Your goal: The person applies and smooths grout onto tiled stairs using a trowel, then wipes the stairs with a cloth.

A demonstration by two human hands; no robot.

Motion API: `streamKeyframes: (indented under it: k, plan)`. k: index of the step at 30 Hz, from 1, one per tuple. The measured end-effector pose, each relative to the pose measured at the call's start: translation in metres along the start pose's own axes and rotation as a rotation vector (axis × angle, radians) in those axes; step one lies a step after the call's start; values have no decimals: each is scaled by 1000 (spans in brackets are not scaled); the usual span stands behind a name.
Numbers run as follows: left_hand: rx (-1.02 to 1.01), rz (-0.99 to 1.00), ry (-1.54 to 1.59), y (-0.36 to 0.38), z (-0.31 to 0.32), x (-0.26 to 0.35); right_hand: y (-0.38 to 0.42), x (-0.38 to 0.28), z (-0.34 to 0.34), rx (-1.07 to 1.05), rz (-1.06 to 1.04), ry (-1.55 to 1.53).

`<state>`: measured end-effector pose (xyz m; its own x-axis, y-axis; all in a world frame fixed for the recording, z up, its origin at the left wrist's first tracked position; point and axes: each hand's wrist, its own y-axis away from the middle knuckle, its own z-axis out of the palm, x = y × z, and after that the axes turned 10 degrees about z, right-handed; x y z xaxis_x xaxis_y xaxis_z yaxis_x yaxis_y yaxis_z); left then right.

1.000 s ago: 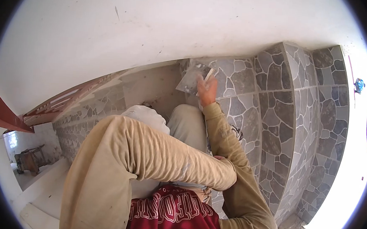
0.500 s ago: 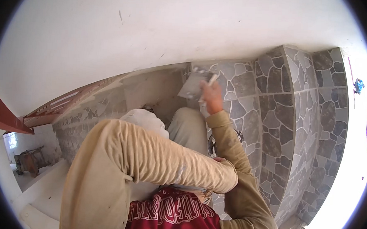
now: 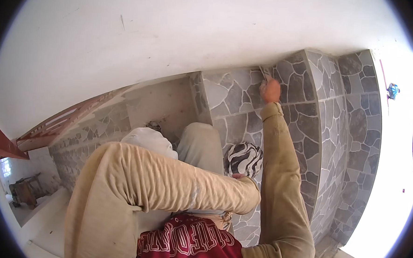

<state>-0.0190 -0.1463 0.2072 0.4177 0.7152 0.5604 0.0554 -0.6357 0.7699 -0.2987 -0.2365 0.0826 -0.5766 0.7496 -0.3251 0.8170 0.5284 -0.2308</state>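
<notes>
My right hand is closed around a putty knife, seen nearly edge-on. Its blade reaches the seam where the stone-patterned tiles meet the white wall. Only a bit of my left hand shows past its tan sleeve, which crosses in front of my body; its fingers are hidden. Right beside it is a rounded black-and-white striped thing over the tiles.
Tiled steps run off to the right, with a bright white strip past them. Bare grey cement lies left of the near tile edge. A red-brown railing and a worn wooden piece are at the left.
My right hand has moved right and up with the putty knife, whose broad blade faced the camera before. The striped thing, mostly hidden by my right arm earlier, now shows fully.
</notes>
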Motion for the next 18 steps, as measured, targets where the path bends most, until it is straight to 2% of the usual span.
streamKeyframes:
  k: [2, 4, 5, 7, 9, 10, 12, 14, 16, 18]
  plan:
    - [-23, -30, 1, -23, -3, -2, 0, -13, -11, -76, -79, 1]
    - [-43, -53, 5, -25, -2, -2, -4, -26, -40, -123, 207, -104]
    - [19, -32, -7, -9, 2, -1, -7, -21, -37, -125, 202, -103]
    - [78, -16, -26, -6, 1, -3, -14, -3, -22, 3, 229, -61]
    - [-142, -116, 44, -34, -5, -2, -11, -2, -2, -18, 208, 11]
    - [-145, -120, 40, -47, -7, -1, -11, -5, 7, -46, 180, 82]
    - [-184, -286, 246, -60, -9, -1, -5, -22, 0, -71, 96, -9]
    - [-170, -240, 200, -52, -7, -3, 1, -32, -16, -109, 15, -91]
    - [-119, -154, 117, -25, -9, -6, -5, -30, -29, -61, 247, -71]
    - [-74, -73, 27, -13, -8, -7, -10, -18, -21, -43, 206, 6]
